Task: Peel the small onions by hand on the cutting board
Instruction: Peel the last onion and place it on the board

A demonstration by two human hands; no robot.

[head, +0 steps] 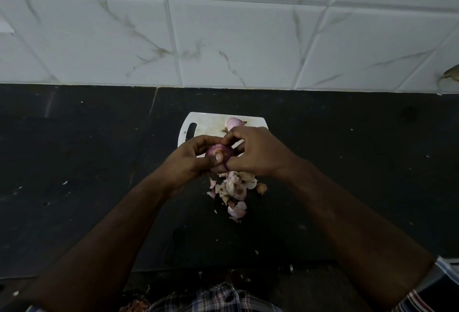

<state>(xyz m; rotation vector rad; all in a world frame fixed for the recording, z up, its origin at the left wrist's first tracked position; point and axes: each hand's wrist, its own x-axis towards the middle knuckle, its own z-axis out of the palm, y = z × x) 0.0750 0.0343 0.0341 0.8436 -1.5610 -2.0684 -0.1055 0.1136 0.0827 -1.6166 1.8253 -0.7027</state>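
Meanwhile both hands [223, 155] grip an onion [218, 150] above the cutting board's [198, 122] near edge.

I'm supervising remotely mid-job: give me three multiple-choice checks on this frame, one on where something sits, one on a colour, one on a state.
1. Where is the pile of peels?
A. On the dark counter, at the cutting board's near edge
B. Against the wall tiles
C. On the board's handle slot

2. What colour is the cutting board?
A. Green
B. White
C. Black

3. What is happening to the purple onion?
A. It lies untouched on the board
B. It sits among the peels
C. Both hands hold it above the board

Answers: 1 A, the peels lie toward the person from the board. 2 B, it shows white against the counter. 3 C, the left hand grips it while the right hand pinches at its skin.
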